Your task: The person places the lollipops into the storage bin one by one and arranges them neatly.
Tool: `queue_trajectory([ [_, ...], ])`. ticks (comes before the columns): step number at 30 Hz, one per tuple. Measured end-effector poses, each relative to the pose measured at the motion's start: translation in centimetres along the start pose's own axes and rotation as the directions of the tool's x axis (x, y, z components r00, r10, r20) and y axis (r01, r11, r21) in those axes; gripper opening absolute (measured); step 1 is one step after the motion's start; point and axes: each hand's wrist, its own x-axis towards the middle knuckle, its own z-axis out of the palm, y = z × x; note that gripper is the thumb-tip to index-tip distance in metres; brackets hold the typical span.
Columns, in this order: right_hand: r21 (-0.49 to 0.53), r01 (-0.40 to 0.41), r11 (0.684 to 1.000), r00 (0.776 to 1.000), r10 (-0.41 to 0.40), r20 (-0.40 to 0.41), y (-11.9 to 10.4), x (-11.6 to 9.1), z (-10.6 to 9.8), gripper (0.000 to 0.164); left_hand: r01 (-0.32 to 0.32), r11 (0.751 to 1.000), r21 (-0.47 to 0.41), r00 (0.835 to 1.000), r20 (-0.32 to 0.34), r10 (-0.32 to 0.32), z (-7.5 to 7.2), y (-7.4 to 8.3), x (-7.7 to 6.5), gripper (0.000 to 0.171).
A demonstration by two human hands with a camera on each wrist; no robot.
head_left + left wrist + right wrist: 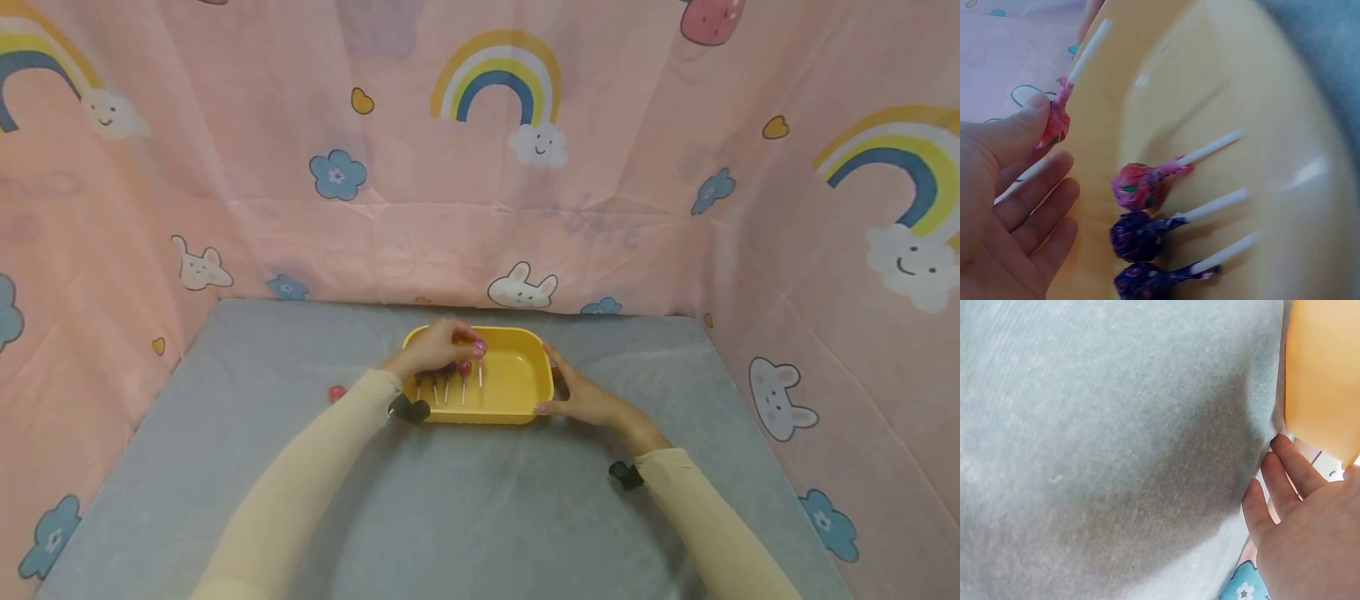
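In the head view my left hand (435, 346) is over the yellow tray (517, 419), pinching a pink-wrapped lollipop (479, 345) by its head between thumb and finger. Its white stick points away from the palm in the left wrist view, where the other fingers stay loose. Beneath it, a pink lollipop (1138, 186) and purple-wrapped lollipops (1138, 236) lie side by side in the tray, sticks parallel. My right hand (588, 398) holds the tray's right end, thumb at the front corner, a finger at the back one. In the right wrist view, its remaining fingers extend beside the tray wall.
A red-wrapped lollipop (337, 392) lies on the grey tabletop (480, 517), left of the tray and close to my left forearm. Pink patterned cloth (420, 242) hangs behind the table and along both sides.
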Motion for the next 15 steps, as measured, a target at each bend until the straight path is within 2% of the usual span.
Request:
queue_trajectory([
  [5, 0.004, 0.002, 1.0, 1.0, -0.002, 0.002, 0.0, 0.0, 0.0, 0.116, 0.004, 1.0, 0.023, 1.0, -0.019, -0.004, 0.5, -0.6, 0.0, 0.025],
  [11, 0.007, -0.008, 1.0, 1.0, 0.008, 0.0, 0.0, 0.0, 0.0, 0.117, 0.016, 0.999, -0.037, 1.0, -0.009, -0.017, 0.9, -1.3, 0.1, 0.023],
  [15, -0.001, -0.013, 1.0, 1.0, 0.013, -0.002, 0.1, 0.1, 0.1, 0.117, 0.043, 0.998, -0.043, 0.999, -0.014, -0.044, 1.3, -1.6, 0.1, 0.022],
])
